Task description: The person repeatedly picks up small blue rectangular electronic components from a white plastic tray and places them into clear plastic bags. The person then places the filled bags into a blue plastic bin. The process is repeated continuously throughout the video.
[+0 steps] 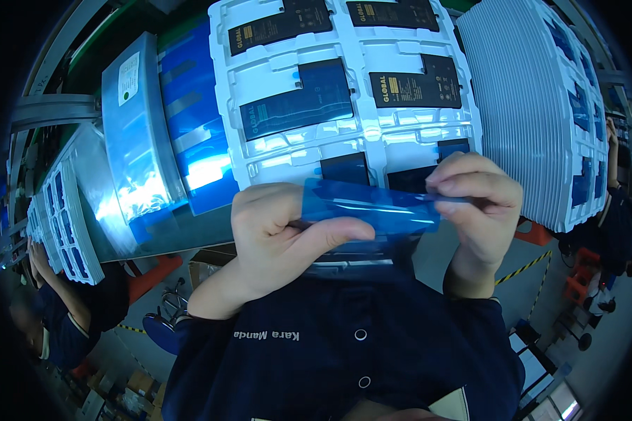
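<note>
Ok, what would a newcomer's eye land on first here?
First the blue film strip, stretched at centre between the left hand and the right hand. Right behind it is the white tray of dark flat rectangular parts in pockets. A tall stack of white trays stands at upper right.

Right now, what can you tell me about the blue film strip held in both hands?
The blue film strip is a thin, translucent, glossy piece of plastic-looking film, oblong, with light streaks of reflection. It lies roughly level, stretched between the two hands: the left hand pinches its left end between thumb and fingers, the right hand pinches its right end. It is held in front of a white tray of dark flat parts.
</note>
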The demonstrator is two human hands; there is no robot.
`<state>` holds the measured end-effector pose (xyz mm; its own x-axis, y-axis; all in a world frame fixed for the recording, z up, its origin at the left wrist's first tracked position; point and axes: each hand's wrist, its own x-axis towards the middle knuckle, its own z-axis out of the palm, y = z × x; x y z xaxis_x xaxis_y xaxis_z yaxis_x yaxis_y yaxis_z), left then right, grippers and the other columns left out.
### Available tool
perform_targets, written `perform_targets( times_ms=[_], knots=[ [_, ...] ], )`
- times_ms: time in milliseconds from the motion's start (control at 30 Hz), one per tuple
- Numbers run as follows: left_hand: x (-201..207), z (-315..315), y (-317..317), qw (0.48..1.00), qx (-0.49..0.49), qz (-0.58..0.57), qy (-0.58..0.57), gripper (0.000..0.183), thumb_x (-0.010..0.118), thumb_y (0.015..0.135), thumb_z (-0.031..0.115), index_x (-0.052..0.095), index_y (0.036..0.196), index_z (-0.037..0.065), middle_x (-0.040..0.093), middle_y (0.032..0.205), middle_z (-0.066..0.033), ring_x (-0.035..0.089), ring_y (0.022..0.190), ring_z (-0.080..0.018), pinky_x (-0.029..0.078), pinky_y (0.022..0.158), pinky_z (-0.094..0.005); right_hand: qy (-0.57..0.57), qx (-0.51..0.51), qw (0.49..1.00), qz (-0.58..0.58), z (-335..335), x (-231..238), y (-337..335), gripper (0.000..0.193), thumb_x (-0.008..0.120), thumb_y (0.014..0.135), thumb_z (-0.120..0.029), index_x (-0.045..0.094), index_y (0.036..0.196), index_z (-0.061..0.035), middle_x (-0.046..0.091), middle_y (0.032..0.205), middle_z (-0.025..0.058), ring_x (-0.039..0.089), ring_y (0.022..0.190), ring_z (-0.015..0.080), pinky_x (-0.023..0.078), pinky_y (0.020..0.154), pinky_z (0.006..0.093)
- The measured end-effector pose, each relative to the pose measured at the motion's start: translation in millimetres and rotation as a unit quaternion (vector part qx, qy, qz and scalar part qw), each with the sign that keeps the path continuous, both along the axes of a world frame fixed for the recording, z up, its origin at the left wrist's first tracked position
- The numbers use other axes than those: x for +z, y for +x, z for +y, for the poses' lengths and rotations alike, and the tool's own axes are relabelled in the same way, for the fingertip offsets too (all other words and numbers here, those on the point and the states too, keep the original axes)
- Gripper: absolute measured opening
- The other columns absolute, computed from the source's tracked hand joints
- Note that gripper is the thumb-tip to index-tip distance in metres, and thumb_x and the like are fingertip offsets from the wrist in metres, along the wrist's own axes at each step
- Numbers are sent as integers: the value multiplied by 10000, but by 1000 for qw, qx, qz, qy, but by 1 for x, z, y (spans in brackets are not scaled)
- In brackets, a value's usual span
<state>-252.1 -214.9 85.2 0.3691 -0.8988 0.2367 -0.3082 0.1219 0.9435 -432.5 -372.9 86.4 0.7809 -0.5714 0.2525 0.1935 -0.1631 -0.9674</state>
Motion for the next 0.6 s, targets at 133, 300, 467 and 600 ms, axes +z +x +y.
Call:
perform_targets(
  times_ms=[133,300,467,600],
  knots=[
    [6,-9,15,995,-34,-91,31,351,817,683,252,582,544,32,528,463,-28,482,396,-98,322,394,-209,62,-13,996,-58,-16,11,2,145,649,717,66,658,861,47,644,886,184,641,785,230,509,701,289],
    [16,-31,17,983,-46,-74,160,400,845,630,214,499,521,45,457,481,4,413,431,-101,276,424,-244,80,-171,981,-43,-54,10,6,199,603,849,-9,584,1042,37,643,847,94,605,731,106,473,678,211],
    [1,-58,35,956,-103,-272,27,431,786,627,381,512,615,49,546,763,-56,516,759,-208,379,673,-319,-10,-176,983,53,-84,-23,23,316,688,793,-6,581,1087,39,651,841,58,561,678,55,434,620,169],
    [-12,-64,35,939,-100,-328,26,479,721,652,487,507,666,58,537,985,-91,481,974,-269,349,844,-370,-7,-203,976,80,-80,-26,30,309,687,786,9,589,1077,47,665,865,70,582,700,52,438,624,153]
  ],
)
